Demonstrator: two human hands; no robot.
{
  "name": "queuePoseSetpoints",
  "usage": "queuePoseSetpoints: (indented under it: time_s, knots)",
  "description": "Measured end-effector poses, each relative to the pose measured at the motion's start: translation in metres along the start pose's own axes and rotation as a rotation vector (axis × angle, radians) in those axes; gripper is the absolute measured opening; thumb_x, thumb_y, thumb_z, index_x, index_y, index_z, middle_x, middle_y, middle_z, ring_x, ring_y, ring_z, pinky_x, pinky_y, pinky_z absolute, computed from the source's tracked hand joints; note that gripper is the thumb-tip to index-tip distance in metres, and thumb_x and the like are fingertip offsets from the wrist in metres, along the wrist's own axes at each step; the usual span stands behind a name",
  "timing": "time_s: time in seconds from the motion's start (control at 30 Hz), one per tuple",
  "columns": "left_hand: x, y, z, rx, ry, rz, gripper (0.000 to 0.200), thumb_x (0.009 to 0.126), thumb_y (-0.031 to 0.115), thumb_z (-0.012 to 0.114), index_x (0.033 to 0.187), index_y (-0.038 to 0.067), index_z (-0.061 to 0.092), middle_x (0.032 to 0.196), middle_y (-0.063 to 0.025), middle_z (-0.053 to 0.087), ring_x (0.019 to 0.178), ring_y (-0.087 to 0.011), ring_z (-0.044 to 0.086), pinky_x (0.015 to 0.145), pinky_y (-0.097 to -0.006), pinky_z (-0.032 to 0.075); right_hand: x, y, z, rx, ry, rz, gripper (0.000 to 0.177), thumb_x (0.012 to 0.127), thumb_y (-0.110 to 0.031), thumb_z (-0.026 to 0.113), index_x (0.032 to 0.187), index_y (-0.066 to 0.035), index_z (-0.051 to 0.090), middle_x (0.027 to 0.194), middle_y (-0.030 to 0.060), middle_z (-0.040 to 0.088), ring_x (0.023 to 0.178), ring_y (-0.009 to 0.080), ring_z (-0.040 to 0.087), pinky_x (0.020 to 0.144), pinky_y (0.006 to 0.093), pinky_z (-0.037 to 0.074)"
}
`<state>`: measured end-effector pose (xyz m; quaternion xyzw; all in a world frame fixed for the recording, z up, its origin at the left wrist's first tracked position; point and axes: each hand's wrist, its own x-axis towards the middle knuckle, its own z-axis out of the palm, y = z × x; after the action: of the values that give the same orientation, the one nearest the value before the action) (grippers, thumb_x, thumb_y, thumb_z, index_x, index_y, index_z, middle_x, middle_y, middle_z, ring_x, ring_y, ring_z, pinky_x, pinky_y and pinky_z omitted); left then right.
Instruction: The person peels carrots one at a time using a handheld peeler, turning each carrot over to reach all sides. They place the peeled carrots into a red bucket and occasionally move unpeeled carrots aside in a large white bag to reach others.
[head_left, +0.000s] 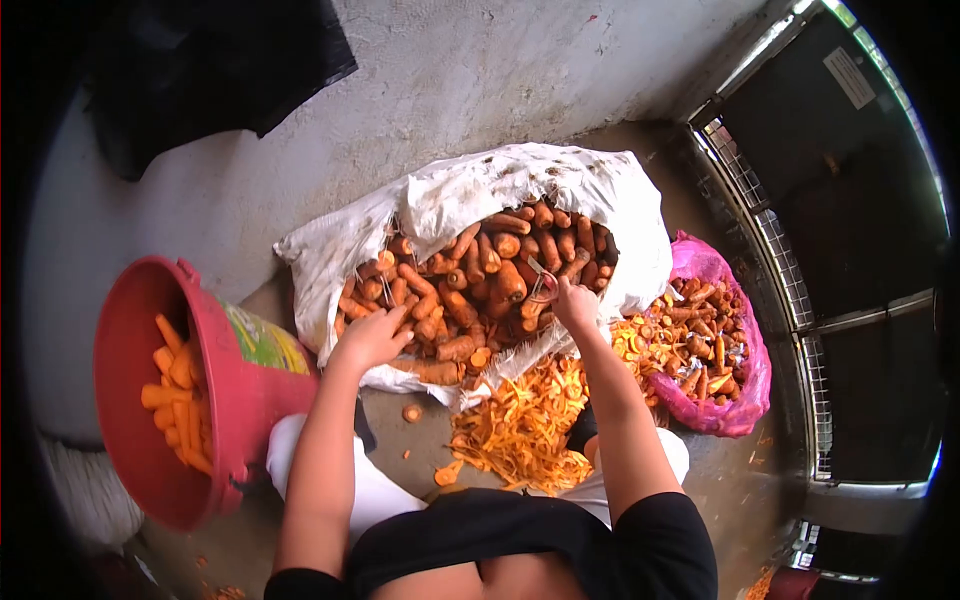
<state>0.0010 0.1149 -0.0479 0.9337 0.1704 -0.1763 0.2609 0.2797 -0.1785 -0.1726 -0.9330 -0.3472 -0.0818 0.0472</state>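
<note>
A white woven sack (640,210) lies torn open in front of me, full of unpeeled carrots (490,260). My left hand (372,340) rests on carrots at the sack's lower left, fingers apart and reaching over them; no carrot is visibly gripped. Over the right part of the pile, my right hand (574,304) is closed around a peeler (543,284) with a reddish handle and a metal blade pointing up and left. Orange peelings (525,425) are heaped on the floor below the sack, between my legs.
At left a red bucket (262,400) tilts toward me with peeled carrots (178,395) inside. A pink plastic bag (757,385) of carrot pieces stands at right. Behind are a wall (470,80) and a dark metal gate (850,200). A carrot slice (412,413) lies on the floor.
</note>
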Motion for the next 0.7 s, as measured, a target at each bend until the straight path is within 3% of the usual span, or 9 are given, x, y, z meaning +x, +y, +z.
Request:
queuePoseSetpoints:
  time_s: [0.13, 0.2, 0.3, 0.4, 0.43, 0.53, 0.57, 0.67, 0.7]
  knots:
    - [-0.004, -0.008, 0.001, 0.065, 0.03, -0.042, 0.056, 0.089, 0.035, 0.052, 0.136, 0.005, 0.04, 0.122, -0.0238, 0.054, 0.11, -0.0401, 0.054, 0.094, -0.0454, 0.043, 0.031, -0.004, 0.032, -0.049, -0.049, 0.231, 0.022, 0.088, -0.031, 0.053, 0.089, -0.009, 0.05, 0.064, 0.0164, 0.063, 0.063, 0.0348, 0.065, 0.054, 0.0468, 0.049]
    - [-0.008, -0.01, 0.004, 0.042, 0.054, 0.019, 0.057, 0.089, 0.035, 0.053, 0.136, 0.004, 0.041, 0.12, -0.0248, 0.055, 0.11, -0.0387, 0.054, 0.093, -0.0453, 0.043, 0.047, -0.006, 0.039, -0.089, -0.098, 0.275, 0.025, 0.089, -0.033, 0.052, 0.091, -0.008, 0.051, 0.067, 0.0158, 0.065, 0.066, 0.0334, 0.066, 0.057, 0.0452, 0.051]
    - [-0.013, -0.001, -0.006, -0.016, -0.054, -0.045, 0.057, 0.089, 0.035, 0.053, 0.134, 0.002, 0.042, 0.118, -0.0237, 0.056, 0.109, -0.0377, 0.055, 0.093, -0.0454, 0.043, 0.065, -0.01, 0.048, -0.191, -0.174, 0.299, 0.023, 0.091, -0.028, 0.048, 0.094, -0.006, 0.054, 0.075, 0.0155, 0.068, 0.075, 0.0307, 0.068, 0.066, 0.0422, 0.052]
    - [-0.013, -0.005, -0.002, 0.001, -0.074, -0.04, 0.056, 0.089, 0.035, 0.053, 0.133, 0.002, 0.043, 0.117, -0.0229, 0.057, 0.108, -0.037, 0.055, 0.092, -0.0451, 0.043, 0.077, -0.011, 0.052, -0.228, -0.193, 0.285, 0.028, 0.093, -0.029, 0.046, 0.089, -0.006, 0.061, 0.079, 0.0142, 0.069, 0.079, 0.0292, 0.068, 0.068, 0.0409, 0.053]
    - [-0.013, -0.005, -0.003, 0.007, -0.072, -0.04, 0.056, 0.089, 0.035, 0.053, 0.133, 0.002, 0.043, 0.117, -0.0227, 0.057, 0.108, -0.0368, 0.055, 0.092, -0.045, 0.043, 0.079, -0.007, 0.059, -0.259, -0.13, 0.251, 0.053, 0.096, -0.048, 0.036, 0.085, -0.005, 0.064, 0.074, 0.0109, 0.069, 0.073, 0.0289, 0.068, 0.065, 0.0403, 0.052]
    - [-0.012, -0.006, -0.001, 0.009, -0.04, -0.032, 0.055, 0.09, 0.035, 0.051, 0.134, 0.003, 0.043, 0.118, -0.0219, 0.057, 0.109, -0.0359, 0.055, 0.097, -0.0469, 0.039, 0.085, -0.005, 0.053, -0.136, -0.185, 0.324, 0.05, 0.096, -0.046, 0.038, 0.086, -0.005, 0.066, 0.08, 0.0135, 0.069, 0.077, 0.0316, 0.068, 0.07, 0.0403, 0.052]
    - [-0.011, -0.005, -0.002, 0.013, -0.025, -0.023, 0.054, 0.091, 0.036, 0.05, 0.134, 0.004, 0.043, 0.118, -0.0217, 0.057, 0.109, -0.0357, 0.055, 0.099, -0.0477, 0.037, 0.09, -0.008, 0.042, -0.078, -0.179, 0.404, 0.045, 0.085, -0.045, 0.056, 0.08, -0.002, 0.068, 0.079, 0.0157, 0.069, 0.076, 0.0287, 0.069, 0.067, 0.0409, 0.053]
    - [-0.011, 0.002, -0.005, 0.025, -0.007, -0.029, 0.054, 0.091, 0.035, 0.05, 0.135, 0.004, 0.042, 0.119, -0.0212, 0.056, 0.113, -0.0345, 0.053, 0.104, -0.0501, 0.03, 0.089, -0.02, -0.02, 0.149, -0.217, 0.578, 0.05, 0.075, -0.05, 0.065, 0.08, 0.0, 0.069, 0.077, 0.0171, 0.068, 0.072, 0.0298, 0.068, 0.063, 0.0413, 0.052]
    - [-0.01, 0.005, -0.007, 0.03, -0.005, -0.035, 0.054, 0.091, 0.035, 0.05, 0.136, 0.005, 0.041, 0.12, -0.021, 0.056, 0.114, -0.034, 0.052, 0.105, -0.0509, 0.028, 0.089, -0.005, -0.02, 0.312, -0.254, 0.663, 0.057, 0.065, -0.052, 0.071, 0.082, 0.002, 0.069, 0.074, 0.0177, 0.067, 0.067, 0.0284, 0.068, 0.062, 0.04, 0.051]
